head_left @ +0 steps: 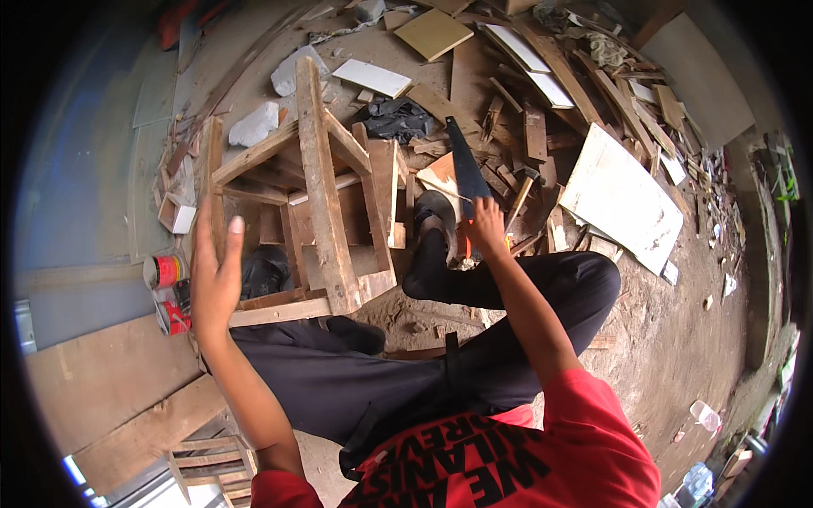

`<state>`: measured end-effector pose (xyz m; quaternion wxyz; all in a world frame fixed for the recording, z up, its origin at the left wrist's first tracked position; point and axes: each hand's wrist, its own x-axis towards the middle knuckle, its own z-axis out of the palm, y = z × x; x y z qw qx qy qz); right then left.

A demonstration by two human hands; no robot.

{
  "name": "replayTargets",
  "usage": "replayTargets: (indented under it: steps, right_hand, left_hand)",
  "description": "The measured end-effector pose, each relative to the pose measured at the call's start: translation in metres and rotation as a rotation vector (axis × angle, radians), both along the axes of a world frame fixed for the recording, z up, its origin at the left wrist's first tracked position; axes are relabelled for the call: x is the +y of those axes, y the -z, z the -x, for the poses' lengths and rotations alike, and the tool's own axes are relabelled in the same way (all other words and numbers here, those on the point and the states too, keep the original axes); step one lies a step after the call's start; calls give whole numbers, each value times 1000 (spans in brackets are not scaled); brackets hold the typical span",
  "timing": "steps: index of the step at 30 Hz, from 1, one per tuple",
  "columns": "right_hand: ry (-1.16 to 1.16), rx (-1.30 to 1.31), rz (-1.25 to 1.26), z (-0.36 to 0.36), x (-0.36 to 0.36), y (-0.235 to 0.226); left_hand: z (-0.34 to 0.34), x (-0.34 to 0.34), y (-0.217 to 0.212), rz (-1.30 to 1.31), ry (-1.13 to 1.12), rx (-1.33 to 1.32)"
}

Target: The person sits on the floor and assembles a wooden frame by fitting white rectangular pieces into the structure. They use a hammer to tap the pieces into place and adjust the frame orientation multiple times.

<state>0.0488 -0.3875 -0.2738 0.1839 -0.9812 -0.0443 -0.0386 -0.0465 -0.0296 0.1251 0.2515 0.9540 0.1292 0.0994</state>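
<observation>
- Closest to me, the seated person in a red T-shirt (584, 432) and black trousers (542, 305) has both knees spread above the dirt floor (652, 339).
- The left hand (216, 286) stands upright at the left side of a rough wooden stool frame (323, 190), its fingers straight and close together, the thumb held apart; from here I cannot tell whether the palm touches the wood.
- That stool frame is in front of the person's left leg, with its bare posts and rails tilted.
- The right hand (485, 227) is beyond the right knee, over the handle end of a handsaw (468, 169). Its fingers curl inward near a thin pale stick (453, 195); I cannot tell whether they are clamped on the stick or on the saw.
- The saw's dark blade points away from the person, beside a dark shoe (434, 210).
- By the floor's left edge, just past the left hand, I see a red-and-yellow can (167, 271).
- To the right, a white board (622, 199) lies slanted against scrap wood (535, 131).
- Farther off are a crumpled black plastic bag (394, 118), pale broken chunks (254, 125) and, toward the floor's far edge, a yellowish square panel (432, 34).
</observation>
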Motion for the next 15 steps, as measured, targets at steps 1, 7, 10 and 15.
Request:
replayTargets:
  steps: [1, 7, 10, 15]
  right_hand:
    - [-53, 5, 67, 12, 10, 11]
    - [-24, 188, 272, 14, 16, 29]
    - [-39, 193, 326, 15, 20, 27]
    - [-70, 260, 387, 22, 23, 25]
  left_hand:
    - [3, -9, -2, 39, 40, 22]
    - [29, -83, -2, 263, 127, 56]
    - [30, -104, 13, 130, 136, 158]
    - [26, -111, 21, 7, 110, 46]
